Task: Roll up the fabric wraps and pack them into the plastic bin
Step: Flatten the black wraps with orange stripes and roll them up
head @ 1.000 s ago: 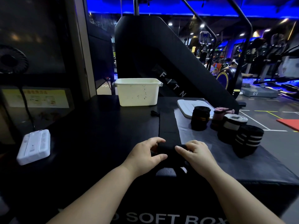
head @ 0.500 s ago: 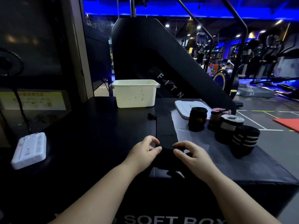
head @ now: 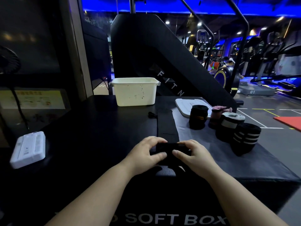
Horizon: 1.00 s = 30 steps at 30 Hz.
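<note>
Head view recorded left hand (head: 146, 154) and right hand (head: 194, 156), fingers (head: 161, 155) clamped on one part-rolled black wrap (head: 169, 146) at the near edge of the worktop (head: 91, 128) (its tail lay flat toward the white bin (head: 135, 92)).

One head-worn camera — close above the soft box (head: 91, 128), facing forward and down, wide-angle.

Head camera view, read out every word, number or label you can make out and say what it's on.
"SOFT BOX": front of the black padded box, cut off at the edges.
"F I T N": slanted black machine panel, rest hidden.
"01": grey platform at right.
Yellow poster at left: too blurred to read.
White device: markings too small.
</note>
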Tool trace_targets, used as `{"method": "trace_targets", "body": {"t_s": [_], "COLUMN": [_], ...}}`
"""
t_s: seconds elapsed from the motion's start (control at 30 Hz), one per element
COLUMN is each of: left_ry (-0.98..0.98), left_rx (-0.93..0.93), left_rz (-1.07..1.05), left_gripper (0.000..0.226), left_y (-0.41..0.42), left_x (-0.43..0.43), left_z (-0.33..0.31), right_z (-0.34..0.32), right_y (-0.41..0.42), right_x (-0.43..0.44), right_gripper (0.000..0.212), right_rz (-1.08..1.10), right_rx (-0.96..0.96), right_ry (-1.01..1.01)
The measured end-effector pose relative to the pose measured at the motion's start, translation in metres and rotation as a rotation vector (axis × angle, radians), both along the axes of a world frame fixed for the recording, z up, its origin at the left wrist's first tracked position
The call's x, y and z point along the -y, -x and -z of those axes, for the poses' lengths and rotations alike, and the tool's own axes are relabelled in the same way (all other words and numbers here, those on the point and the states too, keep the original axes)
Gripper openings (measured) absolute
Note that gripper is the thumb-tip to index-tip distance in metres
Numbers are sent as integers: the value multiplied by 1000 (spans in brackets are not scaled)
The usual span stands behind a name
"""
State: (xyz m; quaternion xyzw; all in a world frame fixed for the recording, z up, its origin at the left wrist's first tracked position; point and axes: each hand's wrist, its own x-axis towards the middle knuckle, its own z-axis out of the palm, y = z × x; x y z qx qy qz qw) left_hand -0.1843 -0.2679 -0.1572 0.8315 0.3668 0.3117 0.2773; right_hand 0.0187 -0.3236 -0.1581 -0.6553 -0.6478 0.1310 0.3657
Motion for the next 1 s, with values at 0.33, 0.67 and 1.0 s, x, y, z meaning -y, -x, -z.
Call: {"method": "trace_targets", "body": {"t_s": [0.33, 0.67, 1.0], "left_ry": [-32, 75, 159], "left_rx": [-95, -60, 12], "left_rz": [-84, -132, -190], "left_gripper": [39, 32, 38], "left_y": [-2, -4, -8], "left_x": [-4, -9, -12], "left_z": [3, 7, 7], "right_z": [0, -2, -2], "right_y": [1, 0, 3], "right_x": [-1, 4, 0], "right_gripper": [35, 47, 34], "right_rz": [-5, -98, 2], "right_rx": [-44, -51, -61], "right_ry": [20, -31, 20]}}
